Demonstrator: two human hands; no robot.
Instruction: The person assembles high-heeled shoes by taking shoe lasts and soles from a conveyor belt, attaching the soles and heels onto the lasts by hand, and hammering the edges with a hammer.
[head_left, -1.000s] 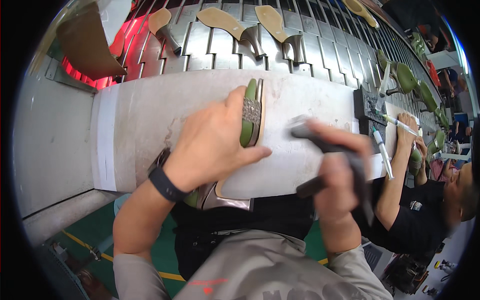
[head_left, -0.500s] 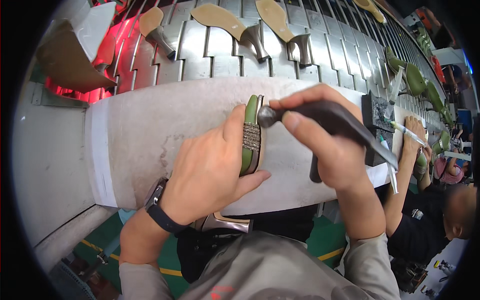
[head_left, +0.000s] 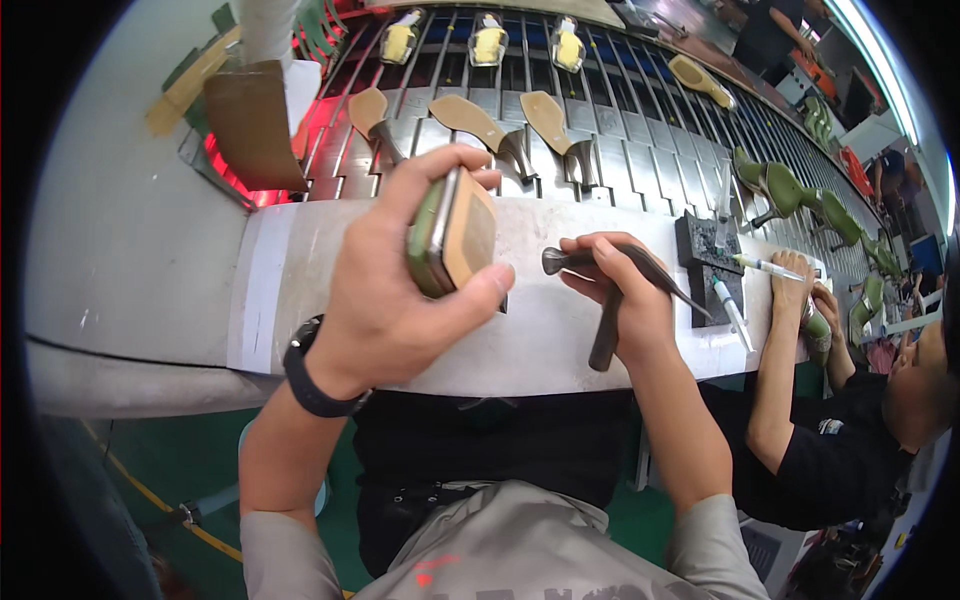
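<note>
My left hand [head_left: 375, 290] is wrapped round a green shoe [head_left: 468, 232], raised over the work table. Its tan sole faces right, with the green upper against my palm; most of the heel end is hidden. To the right, my right hand [head_left: 645, 310] grips a dark cobbler's hammer [head_left: 605, 335]. The hammer's round face points left toward the shoe, with a gap between them, and its thin tail end slants down to the right.
Beyond the pale table [head_left: 550, 350] runs a slatted metal conveyor [head_left: 640, 150] carrying tan-soled heeled shoes [head_left: 465, 118]. Right of my hammer stand dark holder blocks [head_left: 705, 245] with syringe-like applicators [head_left: 733, 315]. A co-worker's hands [head_left: 793, 285] hold a green shoe at the far right.
The shoe has risen off the table in my left hand and turned so its sole shows. My right hand has drawn the hammer away from the shoe and lowered it. The view has tilted upward.
</note>
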